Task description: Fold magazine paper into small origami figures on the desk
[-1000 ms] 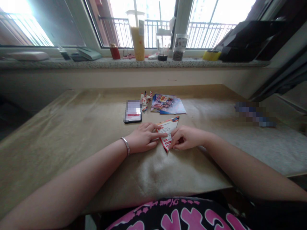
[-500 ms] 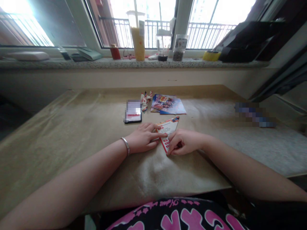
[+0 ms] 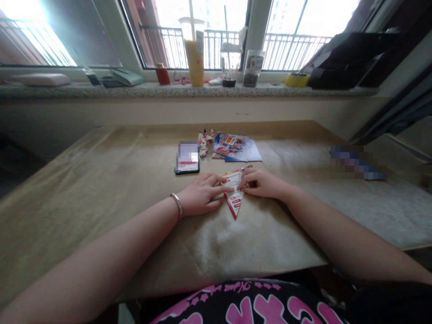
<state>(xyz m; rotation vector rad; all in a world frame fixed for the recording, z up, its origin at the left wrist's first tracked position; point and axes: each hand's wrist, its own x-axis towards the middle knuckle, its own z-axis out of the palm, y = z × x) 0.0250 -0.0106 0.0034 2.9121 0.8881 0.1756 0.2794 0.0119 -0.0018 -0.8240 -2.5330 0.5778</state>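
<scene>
A folded paper triangle [image 3: 235,202], printed in white and red, lies on the table with its narrow tip pointing at me. Across its left side rest the outstretched fingers of my left hand [image 3: 202,193], flat and spread, with a silver bracelet on the wrist. My right hand [image 3: 261,183] is curled at the paper's right edge, its thumb and fingertips pinched together there. The fingers partly cover that edge and the upper right corner. Beyond the left hand lie a phone [image 3: 187,157] and a crumpled or folded striped paper piece [image 3: 204,143].
A stack of colourful printed sheets [image 3: 241,147] lies past the triangle. A blurred bluish item [image 3: 357,163] sits at far right. On the windowsill [image 3: 141,91] stand a tall yellow-filled cup [image 3: 194,58], a red container [image 3: 162,74] and a yellow roll [image 3: 297,80].
My right hand has slid up along the triangle's right edge, away from the near tip, uncovering it. My left hand stays in place on the paper.
</scene>
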